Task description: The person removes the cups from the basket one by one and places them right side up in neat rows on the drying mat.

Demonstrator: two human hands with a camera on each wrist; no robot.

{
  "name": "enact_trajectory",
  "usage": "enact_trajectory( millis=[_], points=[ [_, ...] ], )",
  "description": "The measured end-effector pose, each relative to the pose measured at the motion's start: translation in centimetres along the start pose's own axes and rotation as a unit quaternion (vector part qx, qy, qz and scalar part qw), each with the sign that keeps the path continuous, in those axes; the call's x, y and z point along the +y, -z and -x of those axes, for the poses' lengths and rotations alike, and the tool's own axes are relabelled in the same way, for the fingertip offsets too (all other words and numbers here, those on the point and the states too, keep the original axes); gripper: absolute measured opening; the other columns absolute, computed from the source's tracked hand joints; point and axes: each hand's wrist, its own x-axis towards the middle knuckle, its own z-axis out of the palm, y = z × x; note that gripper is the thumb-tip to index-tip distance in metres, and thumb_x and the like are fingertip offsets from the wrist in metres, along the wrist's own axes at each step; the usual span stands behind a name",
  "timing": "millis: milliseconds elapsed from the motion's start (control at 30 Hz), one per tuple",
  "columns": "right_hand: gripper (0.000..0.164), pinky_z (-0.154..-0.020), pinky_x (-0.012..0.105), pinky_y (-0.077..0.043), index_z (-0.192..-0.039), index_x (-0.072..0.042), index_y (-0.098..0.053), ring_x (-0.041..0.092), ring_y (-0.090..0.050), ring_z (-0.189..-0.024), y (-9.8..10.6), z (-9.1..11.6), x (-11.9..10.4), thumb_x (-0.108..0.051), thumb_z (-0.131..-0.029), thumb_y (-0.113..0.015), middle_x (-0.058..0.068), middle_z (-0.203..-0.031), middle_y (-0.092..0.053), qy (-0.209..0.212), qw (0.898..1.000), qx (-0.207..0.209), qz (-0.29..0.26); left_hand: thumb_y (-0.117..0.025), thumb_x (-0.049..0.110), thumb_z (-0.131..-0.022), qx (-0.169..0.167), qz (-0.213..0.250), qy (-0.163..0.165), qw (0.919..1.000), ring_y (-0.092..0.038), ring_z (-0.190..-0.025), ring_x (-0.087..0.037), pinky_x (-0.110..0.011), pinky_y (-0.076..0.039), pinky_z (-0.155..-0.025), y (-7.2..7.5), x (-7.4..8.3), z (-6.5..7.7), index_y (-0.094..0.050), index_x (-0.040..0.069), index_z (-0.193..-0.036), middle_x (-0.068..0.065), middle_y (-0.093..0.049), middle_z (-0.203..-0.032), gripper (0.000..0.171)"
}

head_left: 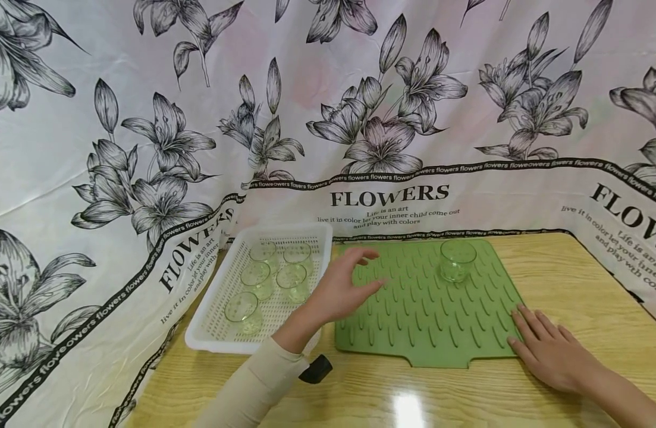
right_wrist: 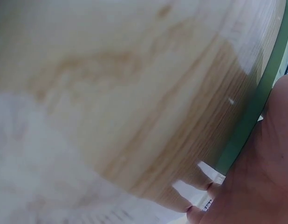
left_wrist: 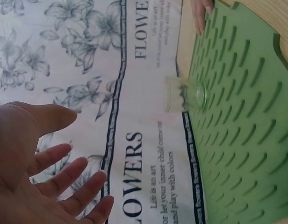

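My left hand [head_left: 342, 289] is held over the left edge of a green ridged drying mat [head_left: 440, 352], thumb and fingers spread apart with nothing between them. A clear drinking glass [head_left: 458, 263] stands at the back right part of the mat. In the left wrist view the same glass [left_wrist: 186, 95] is seen side-on, apart from my fingers [left_wrist: 90, 191]. My right hand [head_left: 554, 352] lies flat on the table, fingertips at the mat's right edge. The right wrist view shows part of that palm [right_wrist: 256, 163] close beside the green mat edge [right_wrist: 249, 133].
Left of the mat sits a white perforated plastic basket [head_left: 198, 342] holding several clear glasses [head_left: 292, 282]. Both rest on a wood-grain table [head_left: 360, 398]. A flower-printed curtain [head_left: 285, 205] hangs along the back and both sides. A black strap piece [head_left: 316, 370] shows at my left wrist.
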Motion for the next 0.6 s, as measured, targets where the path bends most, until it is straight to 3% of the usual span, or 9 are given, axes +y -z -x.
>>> enact_trajectory(
  millis=[200,600],
  points=[
    [0.071,-0.107,0.082,-0.013,-0.158,0.010,-0.020,0.062,-0.011,-0.145,0.2,0.0,0.2,-0.043,-0.112,-0.034,0.035,-0.163,-0.014,0.001,1.000,0.005,0.005,-0.073,0.019,-0.096,0.031,-0.009,-0.022,0.9993,-0.058,-0.122,-0.027,-0.047,-0.050,-0.101,2.3,-1.0,1.6,-0.059,0.011,-0.135,-0.006,-0.060,-0.134,0.042],
    [0.074,-0.107,0.082,-0.010,-0.157,0.011,-0.021,0.062,-0.008,-0.146,-0.1,-0.2,0.3,-0.045,-0.111,-0.035,0.036,-0.162,-0.014,0.000,1.000,-0.008,-0.016,-0.075,0.024,-0.095,0.101,-0.049,0.019,0.9935,-0.048,-0.137,-0.029,-0.055,-0.042,-0.112,6.1,-4.5,5.7,-0.056,0.012,-0.141,-0.008,-0.051,-0.146,0.051]
  ],
)
